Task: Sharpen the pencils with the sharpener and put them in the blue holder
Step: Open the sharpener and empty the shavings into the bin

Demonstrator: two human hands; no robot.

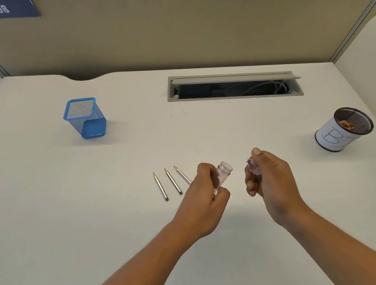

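Three grey pencils lie side by side on the white desk, points away from me: the left pencil (160, 186), the middle pencil (173, 181), and the right pencil (182, 174), whose near end is hidden by my left hand. My left hand (205, 194) grips the sharpener's clear pinkish container (224, 172), its mouth open and facing up-right. My right hand (264, 176) pinches the sharpener's pink cap piece (253, 167), held apart from the container. The blue mesh holder (85, 118) stands at the far left with no pencil visible inside.
A black mesh cup (343, 128) wrapped in white paper holds brown shavings at the right. An open cable tray (234, 86) is cut into the desk at the back. A beige partition (170, 28) walls off the far side.
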